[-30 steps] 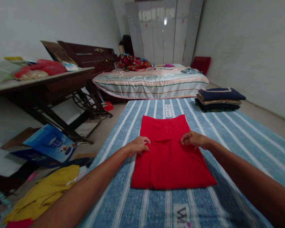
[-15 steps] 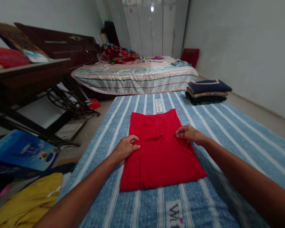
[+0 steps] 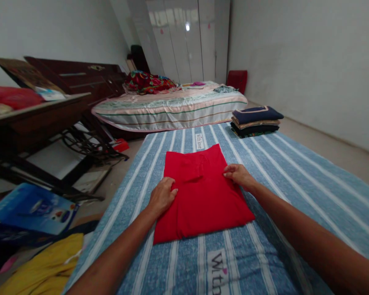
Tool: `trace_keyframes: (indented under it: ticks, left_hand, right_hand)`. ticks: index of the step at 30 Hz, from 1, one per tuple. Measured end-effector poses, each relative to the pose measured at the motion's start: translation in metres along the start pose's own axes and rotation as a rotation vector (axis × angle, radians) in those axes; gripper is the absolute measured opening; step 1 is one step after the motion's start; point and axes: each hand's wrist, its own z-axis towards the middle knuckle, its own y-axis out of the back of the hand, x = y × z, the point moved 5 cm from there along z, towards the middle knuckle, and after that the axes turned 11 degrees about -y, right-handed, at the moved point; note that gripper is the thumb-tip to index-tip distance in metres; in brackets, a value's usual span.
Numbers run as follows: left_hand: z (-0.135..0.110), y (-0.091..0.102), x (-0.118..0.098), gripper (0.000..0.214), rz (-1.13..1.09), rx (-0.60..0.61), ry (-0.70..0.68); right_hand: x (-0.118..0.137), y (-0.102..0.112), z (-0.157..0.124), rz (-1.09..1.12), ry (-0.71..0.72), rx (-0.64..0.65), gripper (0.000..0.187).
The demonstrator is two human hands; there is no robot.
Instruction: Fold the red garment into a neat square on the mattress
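A red shirt [image 3: 203, 205], folded into a near-rectangle, lies flat on the blue-and-white striped bed sheet [image 3: 295, 180]. A few wrinkles and a raised fold show in its upper half. At its left edge, my left hand [image 3: 163, 195] has the thumb and fingers closed on the cloth. Opposite, my right hand [image 3: 238, 175] pinches the right edge, a little farther from me. The shirt's underside is hidden.
A stack of folded clothes [image 3: 256, 121] sits at the sheet's far right. Beyond is another bed [image 3: 172, 112]. On the left are a sewing-machine table [image 3: 39, 116], a blue box [image 3: 33, 211] and yellow cloth [image 3: 46, 266].
The view has tilted up and turned slightly right. Both hands stay at the shirt's side edges, and the raised fold in its upper half looks a little flatter.
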Motion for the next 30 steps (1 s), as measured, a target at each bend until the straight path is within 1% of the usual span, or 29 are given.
trace_keyframes:
  ticks: [2, 4, 7, 9, 11, 14, 16, 20, 23, 25, 27, 30]
  left_hand:
    - [-0.004, 0.004, -0.016, 0.020, 0.088, -0.044, -0.048]
    - [-0.007, 0.003, -0.036, 0.021, 0.115, -0.070, -0.116]
    - [-0.008, -0.006, -0.066, 0.024, 0.055, -0.044, -0.240]
    - [-0.006, -0.013, -0.082, 0.028, -0.009, 0.008, -0.297]
    - [-0.004, -0.022, -0.091, 0.034, -0.049, 0.102, -0.293]
    - [-0.004, -0.035, -0.092, 0.046, -0.045, 0.247, -0.231]
    - [-0.006, -0.041, -0.090, 0.051, -0.024, 0.279, -0.215]
    - [-0.009, -0.043, -0.089, 0.051, 0.001, 0.263, -0.223]
    - [-0.005, -0.039, -0.097, 0.049, 0.030, 0.231, -0.195]
    - [0.003, -0.035, -0.111, 0.044, 0.031, 0.177, -0.222]
    - [0.016, -0.034, -0.129, 0.037, 0.002, 0.121, -0.314]
    - [0.040, -0.042, -0.155, 0.033, -0.058, 0.100, -0.451]
  right_hand:
    - [0.000, 0.002, -0.003, 0.009, 0.014, -0.021, 0.016]
    - [-0.001, 0.003, -0.007, 0.012, 0.027, -0.038, 0.019]
    - [-0.002, 0.007, -0.016, 0.017, 0.022, -0.059, 0.023]
    - [-0.004, 0.011, -0.025, 0.014, 0.002, -0.070, 0.025]
    - [-0.007, 0.015, -0.037, -0.004, -0.024, -0.070, 0.025]
    - [-0.014, 0.022, -0.061, -0.053, -0.060, -0.060, 0.019]
    - [-0.020, 0.026, -0.076, -0.109, -0.093, -0.049, 0.014]
    - [-0.035, 0.028, -0.095, -0.226, -0.183, -0.020, 0.003]
    - [-0.042, 0.027, -0.100, -0.238, -0.228, -0.011, 0.002]
    - [-0.044, 0.026, -0.102, -0.234, -0.247, 0.008, 0.006]
    - [-0.046, 0.026, -0.104, -0.224, -0.263, 0.033, 0.014]
    - [-0.047, 0.027, -0.106, -0.196, -0.290, 0.067, 0.022]
